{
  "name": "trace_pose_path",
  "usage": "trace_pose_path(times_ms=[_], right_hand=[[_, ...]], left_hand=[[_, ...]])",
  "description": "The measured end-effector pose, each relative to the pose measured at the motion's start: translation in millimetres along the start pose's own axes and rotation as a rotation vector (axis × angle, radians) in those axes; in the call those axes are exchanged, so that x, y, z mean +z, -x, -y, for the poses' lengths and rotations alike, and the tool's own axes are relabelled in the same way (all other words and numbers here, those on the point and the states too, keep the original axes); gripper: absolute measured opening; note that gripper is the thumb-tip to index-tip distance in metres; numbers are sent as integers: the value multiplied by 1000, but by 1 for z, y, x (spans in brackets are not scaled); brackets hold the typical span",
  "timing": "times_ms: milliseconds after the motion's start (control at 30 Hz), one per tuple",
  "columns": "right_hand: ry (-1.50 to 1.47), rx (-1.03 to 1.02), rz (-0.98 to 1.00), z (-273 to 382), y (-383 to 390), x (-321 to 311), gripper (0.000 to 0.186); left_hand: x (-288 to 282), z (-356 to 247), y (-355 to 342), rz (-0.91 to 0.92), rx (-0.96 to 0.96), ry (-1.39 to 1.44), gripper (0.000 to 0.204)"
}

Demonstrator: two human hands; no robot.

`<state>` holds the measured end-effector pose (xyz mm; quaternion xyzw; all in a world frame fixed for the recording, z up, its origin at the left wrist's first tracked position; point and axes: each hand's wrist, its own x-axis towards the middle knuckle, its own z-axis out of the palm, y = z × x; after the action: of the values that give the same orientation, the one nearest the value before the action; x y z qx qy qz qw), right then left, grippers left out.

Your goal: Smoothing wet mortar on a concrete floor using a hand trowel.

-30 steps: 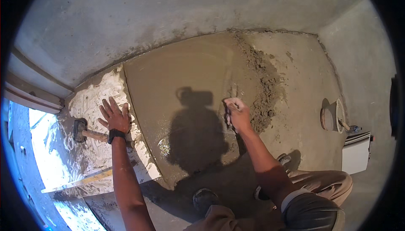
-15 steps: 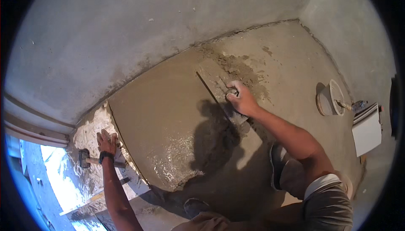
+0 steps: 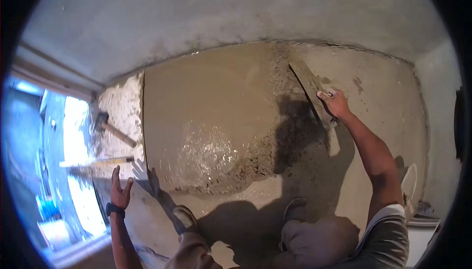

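My right hand [image 3: 335,104] grips a long plastering trowel [image 3: 309,86] by its handle. Its blade rests tilted along the right edge of a smooth, wet mortar layer [image 3: 211,89], where rough, crumbly mortar lies under and beside it. Lower left, my left hand [image 3: 120,191] hovers with fingers stretched and nothing in it; a dark band circles the wrist. Above that hand, a hammer [image 3: 119,134] with a wooden handle lies on a pale, splashed strip [image 3: 118,97] beside the straight left edge of the mortar. A long, thin yellowish piece with a dark end [image 3: 110,161] lies below the hammer.
A grey wall [image 3: 236,18] runs along the far side. A bright doorway [image 3: 76,136] opens at the left. At the lower right stand a bucket [image 3: 409,183], partly behind my arm, and a white board-like thing [image 3: 422,239]. My knees are at the bottom edge.
The view has swung to the right. My left hand has come off the pale strip by the hammer and now hangs nearer me. The right hand still holds the trowel, now at the rough mortar's edge.
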<state>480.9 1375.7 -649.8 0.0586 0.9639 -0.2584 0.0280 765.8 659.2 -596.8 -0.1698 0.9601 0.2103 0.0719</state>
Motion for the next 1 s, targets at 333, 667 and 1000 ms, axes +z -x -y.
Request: trace_pose_path(times_ms=[333, 667, 1000], right_hand=[[-263, -282, 207, 20, 7, 53, 39], [-164, -515, 646, 76, 69, 65, 46], [-201, -332, 567, 101, 20, 58, 53]], left_hand=[[24, 27, 192, 26, -567, 130, 81], [32, -28, 217, 1, -473, 22, 76], [-55, -141, 194, 229, -597, -121, 74]])
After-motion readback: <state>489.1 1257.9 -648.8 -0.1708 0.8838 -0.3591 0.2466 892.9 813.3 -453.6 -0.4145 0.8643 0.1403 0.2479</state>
